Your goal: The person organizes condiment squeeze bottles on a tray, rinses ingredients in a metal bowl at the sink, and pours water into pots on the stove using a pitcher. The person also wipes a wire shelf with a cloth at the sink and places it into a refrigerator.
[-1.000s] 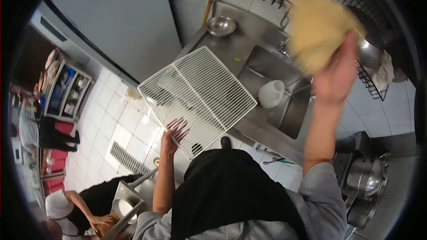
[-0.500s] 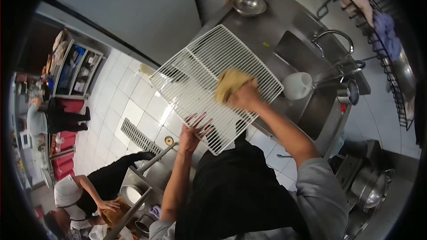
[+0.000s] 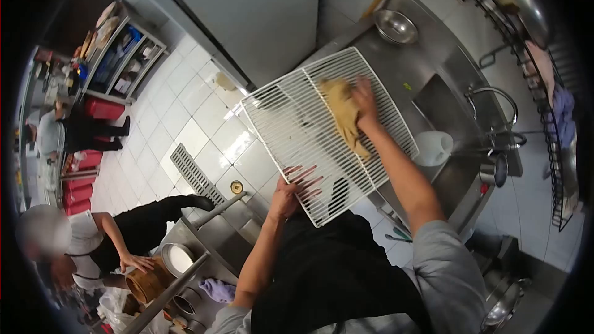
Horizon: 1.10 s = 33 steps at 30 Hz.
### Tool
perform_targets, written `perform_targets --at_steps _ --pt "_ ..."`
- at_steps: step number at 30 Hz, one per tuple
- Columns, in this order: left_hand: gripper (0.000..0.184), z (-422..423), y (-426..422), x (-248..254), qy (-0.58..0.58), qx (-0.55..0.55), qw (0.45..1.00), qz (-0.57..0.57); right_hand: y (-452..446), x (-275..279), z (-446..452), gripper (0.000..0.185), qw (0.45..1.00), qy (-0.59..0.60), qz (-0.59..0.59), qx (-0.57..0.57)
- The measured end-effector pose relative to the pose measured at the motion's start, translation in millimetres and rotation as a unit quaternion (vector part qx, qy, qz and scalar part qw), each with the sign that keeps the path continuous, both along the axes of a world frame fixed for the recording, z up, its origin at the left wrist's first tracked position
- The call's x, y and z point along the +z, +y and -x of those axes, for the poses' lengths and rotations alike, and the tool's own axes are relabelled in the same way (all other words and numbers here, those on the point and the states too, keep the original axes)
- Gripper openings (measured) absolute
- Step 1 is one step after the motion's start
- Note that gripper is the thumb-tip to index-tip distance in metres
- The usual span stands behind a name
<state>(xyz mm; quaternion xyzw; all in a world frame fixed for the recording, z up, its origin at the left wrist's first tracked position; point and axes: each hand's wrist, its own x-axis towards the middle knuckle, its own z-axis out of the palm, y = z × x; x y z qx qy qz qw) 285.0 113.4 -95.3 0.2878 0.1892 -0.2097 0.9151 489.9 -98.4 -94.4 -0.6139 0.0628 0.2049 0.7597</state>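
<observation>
A white wire rack [image 3: 297, 96] is held up at a slant in front of my dark apron, its far part over the steel counter. My left hand [image 3: 289, 195] grips its near-left edge, with fingers spread beneath the wires. On top of the rack lies a yellow-tan cloth [image 3: 341, 111], stretched out lengthwise. My right hand [image 3: 365, 102] presses on the cloth's right side; its fingertips are partly blurred.
Right of the rack is a steel sink [image 3: 436, 102] with a faucet [image 3: 504, 102], a white plastic container [image 3: 433, 148] and a steel bowl [image 3: 396, 26]. A wire shelf [image 3: 544, 105] hangs on the wall. At lower left, a co-worker's hand [image 3: 136, 263] touches a brown container [image 3: 145, 281].
The cloth has gone from a bunch under my right hand to a longer, spread-out shape. My right hand has shifted toward the rack's far side. The camera view has turned slightly.
</observation>
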Motion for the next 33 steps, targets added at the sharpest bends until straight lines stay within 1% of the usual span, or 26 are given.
perform_targets --at_steps 2,3,4,6,7,8,10,11,12,14,15,17,18,19,21,22,23,24,25,27,28,29,30,31,32,33 --pt "0.058 1.2 0.1 -4.0 -0.017 0.024 1.000 -0.011 6.9 -31.7 16.3 0.034 0.992 -0.102 0.074 0.013" --pt "0.058 -0.6 -1.4 -2.9 -0.028 0.043 0.999 -0.019 20.6 -24.5 33.0 0.035 0.966 -0.203 0.154 0.047" --pt "0.058 0.1 -0.4 -7.1 -0.026 0.050 0.998 -0.020 35.2 -14.8 49.9 0.036 0.922 -0.303 0.232 0.063" --pt "0.058 -0.6 0.0 -18.7 0.018 0.071 0.996 -0.060 74.2 11.6 89.0 0.030 0.773 -0.503 0.361 0.139" --pt "0.058 -2.4 -3.7 -19.6 0.017 0.077 0.995 -0.056 78.7 6.1 94.7 0.026 0.716 -0.561 0.378 0.172" --pt "0.054 -2.7 -6.5 -19.9 0.001 0.092 0.994 -0.054 80.8 -1.3 81.7 0.019 0.699 -0.603 0.349 0.159" --pt "0.051 0.6 -4.5 -17.9 -0.013 0.108 0.993 -0.052 63.1 -9.3 48.5 0.020 0.769 -0.510 0.348 0.166" --pt "0.049 1.3 -1.9 -13.6 -0.015 0.095 0.994 -0.049 53.6 -13.8 25.8 0.019 0.760 -0.486 0.410 0.135" --pt "0.047 0.4 -0.4 -8.5 -0.018 0.084 0.995 -0.044 46.6 -10.9 -0.3 0.016 0.781 -0.479 0.396 0.064" --pt "0.043 -3.5 1.6 -0.2 0.002 0.077 0.996 -0.048 41.8 2.1 -38.9 0.017 0.770 -0.460 0.440 -0.045" --pt "0.043 -5.6 1.5 -1.8 0.002 0.079 0.996 -0.048 57.7 -0.3 -44.4 0.017 0.770 -0.461 0.439 -0.043" --pt "0.040 -6.6 0.6 -8.6 -0.004 0.071 0.996 -0.050 102.9 -3.4 -41.4 0.026 0.707 -0.450 0.537 -0.100" --pt "0.037 -4.8 1.0 -23.5 -0.002 0.076 0.995 -0.071 110.4 -2.1 -38.9 0.026 0.707 -0.450 0.536 -0.102" --pt "0.037 -3.9 3.8 -21.7 -0.005 0.075 0.994 -0.073 115.6 -3.7 -37.2 0.027 0.722 -0.462 0.509 -0.078" --pt "0.037 -4.2 9.8 -18.9 -0.035 0.060 0.987 -0.142 124.9 -5.4 -43.5 0.029 0.732 -0.481 0.479 -0.052" --pt "0.034 -10.3 9.6 9.1 -0.030 0.064 0.987 -0.144 131.0 -11.3 -49.2 0.028 0.757 -0.452 0.464 -0.093" --pt "0.034 -16.8 8.6 9.4 -0.031 0.072 0.987 -0.143 137.7 -7.5 -53.1 0.027 0.778 -0.422 0.447 -0.131" --pt "0.036 -20.0 6.4 9.6 -0.028 0.051 0.993 -0.104 146.7 -5.5 -53.2 0.025 0.782 -0.486 0.388 -0.041" --pt "0.037 -20.4 8.3 9.9 -0.024 0.044 0.996 -0.071 151.8 0.3 -44.5 0.025 0.785 -0.492 0.375 -0.023" --pt "0.041 -13.8 8.5 -17.2 -0.019 0.013 0.988 -0.152 193.0 -2.1 -19.8 0.021 0.837 -0.464 0.244 0.154" --pt "0.043 2.0 5.6 -16.8 -0.031 0.043 0.988 -0.144 187.4 -11.4 -27.3 0.019 0.923 -0.286 0.083 0.244" --pt "0.045 3.6 2.5 -16.0 -0.064 0.050 0.988 -0.131 171.4 31.5 -34.5 0.021 0.923 -0.063 0.129 0.356" --pt "0.046 4.0 1.7 -12.8 -0.078 0.071 0.991 -0.087 153.9 44.1 -50.7 0.024 0.919 -0.057 0.154 0.358" --pt "0.047 5.6 -1.5 -6.4 -0.093 0.085 0.991 -0.039 135.8 46.4 -62.6 0.023 0.951 -0.075 0.093 0.286" --pt "0.047 4.8 1.9 10.0 -0.080 0.060 0.995 -0.029 125.2 48.6 -67.5 0.023 0.974 -0.088 0.031 0.208" --pt "0.047 4.9 4.5 7.5 -0.079 0.060 0.995 -0.024 129.2 38.0 -69.2 0.023 0.974 -0.086 0.035 0.208"
